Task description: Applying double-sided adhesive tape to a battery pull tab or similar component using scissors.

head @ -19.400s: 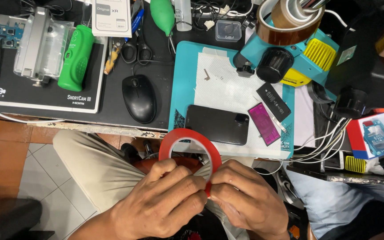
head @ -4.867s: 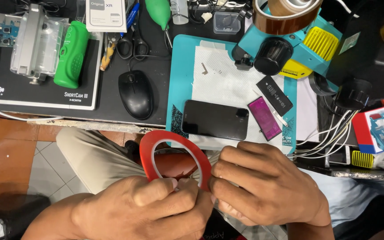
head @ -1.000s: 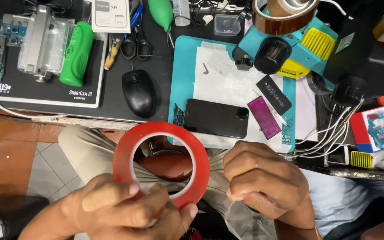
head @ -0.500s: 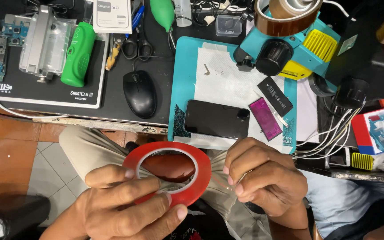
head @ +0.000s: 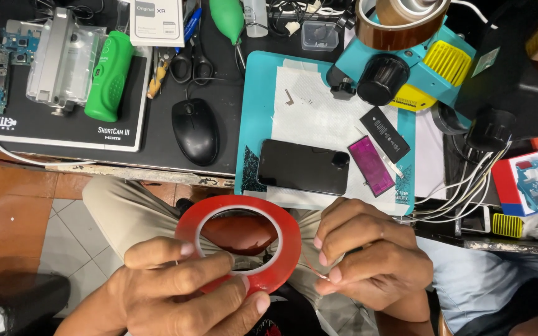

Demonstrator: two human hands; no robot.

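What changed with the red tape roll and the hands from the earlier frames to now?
The left hand still holds the red tape roll. The right hand has drawn off to the roll's right and now pinches a thin strip pulled from it. The phone and mouse stayed put.

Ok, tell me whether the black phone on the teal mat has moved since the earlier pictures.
No. The black phone lies in the same spot on the teal mat, just right of the black mouse and left of the purple battery.
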